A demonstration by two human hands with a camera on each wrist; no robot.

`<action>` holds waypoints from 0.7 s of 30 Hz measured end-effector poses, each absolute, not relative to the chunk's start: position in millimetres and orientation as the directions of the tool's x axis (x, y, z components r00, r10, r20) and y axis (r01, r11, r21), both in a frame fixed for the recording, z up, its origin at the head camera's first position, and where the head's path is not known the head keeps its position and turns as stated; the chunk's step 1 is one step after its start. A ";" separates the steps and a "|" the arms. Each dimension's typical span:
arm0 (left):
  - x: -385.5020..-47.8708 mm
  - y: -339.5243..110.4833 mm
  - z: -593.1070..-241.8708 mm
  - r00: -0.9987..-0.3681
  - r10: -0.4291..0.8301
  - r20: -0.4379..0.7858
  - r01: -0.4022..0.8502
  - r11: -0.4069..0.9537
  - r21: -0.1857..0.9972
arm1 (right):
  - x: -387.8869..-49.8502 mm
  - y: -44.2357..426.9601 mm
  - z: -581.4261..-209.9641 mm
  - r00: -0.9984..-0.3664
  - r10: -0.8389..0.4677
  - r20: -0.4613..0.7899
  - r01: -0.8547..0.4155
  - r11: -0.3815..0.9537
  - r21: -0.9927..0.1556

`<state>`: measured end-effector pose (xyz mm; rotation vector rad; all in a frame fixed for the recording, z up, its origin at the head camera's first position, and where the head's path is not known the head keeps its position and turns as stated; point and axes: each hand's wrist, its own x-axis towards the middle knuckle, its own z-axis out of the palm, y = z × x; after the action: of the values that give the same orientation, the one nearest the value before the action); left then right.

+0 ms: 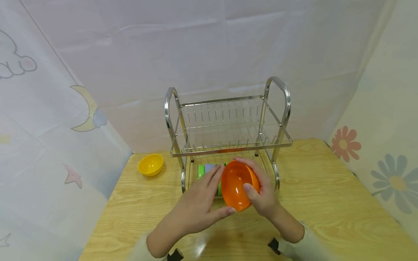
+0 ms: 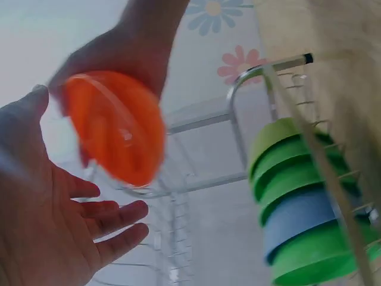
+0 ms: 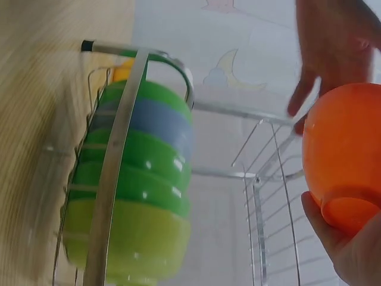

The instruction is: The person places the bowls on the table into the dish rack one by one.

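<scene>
My right hand point(image 1: 264, 194) grips an orange bowl point(image 1: 236, 185), its thumb over the near rim and its fingers round the outside. The bowl is tilted on its side in front of the dish rack; its base shows in the right wrist view. To its left, my left hand point(image 1: 200, 208) has its fingers straight and holds nothing. In the left wrist view the left palm point(image 2: 47, 220) stands apart from the orange bowl point(image 2: 116, 128). Behind the hands, a row of nested green and blue bowls point(image 3: 143, 161) lies on edge in the rack's lower tier, mostly hidden in the head view.
A two-tier metal dish rack point(image 1: 232, 148) stands on the wooden table point(image 1: 326, 203) near the back wall. Its curved side rails rise above the upper wire shelf. A yellow bowl point(image 1: 151, 165) sits upright on the table left of the rack. Patterned cloth walls enclose the table.
</scene>
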<state>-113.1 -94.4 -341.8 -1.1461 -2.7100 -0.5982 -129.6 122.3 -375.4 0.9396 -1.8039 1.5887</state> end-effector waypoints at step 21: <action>-135.0 -138.4 -244.2 -0.341 0.630 0.697 0.845 0.531 -0.066 | -164.0 195.1 -397.2 -0.664 -0.234 0.711 -0.690 0.559 -0.460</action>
<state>-135.0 -138.4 -244.2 -1.1911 -2.0874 -0.4039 -164.0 195.1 -397.2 0.7379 -2.2017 1.0028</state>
